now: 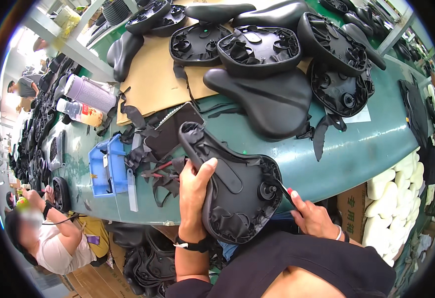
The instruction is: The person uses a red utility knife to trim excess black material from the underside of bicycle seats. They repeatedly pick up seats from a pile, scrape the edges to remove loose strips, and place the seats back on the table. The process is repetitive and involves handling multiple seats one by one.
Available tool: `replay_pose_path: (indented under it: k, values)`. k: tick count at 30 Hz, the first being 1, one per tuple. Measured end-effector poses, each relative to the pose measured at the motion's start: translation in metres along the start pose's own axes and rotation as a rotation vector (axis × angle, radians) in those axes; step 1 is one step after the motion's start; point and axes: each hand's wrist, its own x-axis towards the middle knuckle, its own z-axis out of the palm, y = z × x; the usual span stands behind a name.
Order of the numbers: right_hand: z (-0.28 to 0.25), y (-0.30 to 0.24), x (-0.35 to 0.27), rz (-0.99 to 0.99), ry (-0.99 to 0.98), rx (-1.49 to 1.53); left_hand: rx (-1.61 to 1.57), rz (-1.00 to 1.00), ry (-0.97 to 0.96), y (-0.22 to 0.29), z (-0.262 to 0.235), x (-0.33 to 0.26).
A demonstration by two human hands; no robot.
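A black bicycle saddle (232,186), underside up, is tilted over the table's near edge. Its cover material is gathered in folds round the inner rim, and a round post stands in the wide part. My left hand (197,191) grips the saddle's left side, thumb over the edge. In my right hand (314,216) is a slim tool with a red part (290,191); its thin, dark end reaches the saddle's right rim. I cannot make out the tool's exact kind. Black material scraps (165,181) lie beside my left hand.
More black saddles (259,47) cover the cardboard (153,74) at the back of the green table (326,171). At left stand a blue bin (106,169), a bottle (81,113) and a lilac tumbler (91,93). White pads (394,203) are heaped at right. A co-worker (61,243) sits at lower left.
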Motion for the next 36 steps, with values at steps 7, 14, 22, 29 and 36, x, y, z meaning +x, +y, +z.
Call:
replay_pose_path:
  k: [7, 14, 22, 29, 36]
  values:
    - [-0.019, -0.003, 0.064, -0.183, 0.372, 0.286, -0.150, 0.075, 0.109, -0.019, 0.001, -0.030]
    - [-0.049, -0.003, 0.124, 0.223, 0.218, 0.695, 0.288, 0.493, 0.535, -0.053, -0.005, -0.034]
    - [-0.041, -0.011, 0.115, 0.064, 0.113, 0.717, 1.366, 0.846, 0.009, -0.014, 0.067, -0.011]
    - [-0.070, 0.038, 0.069, -0.268, 0.111, 0.082, 1.138, 1.017, -0.124, -0.034, 0.063, 0.012]
    - [-0.071, 0.036, 0.086, -0.340, -0.026, -0.292, 0.924, 0.792, -0.201, -0.017, 0.061, 0.009]
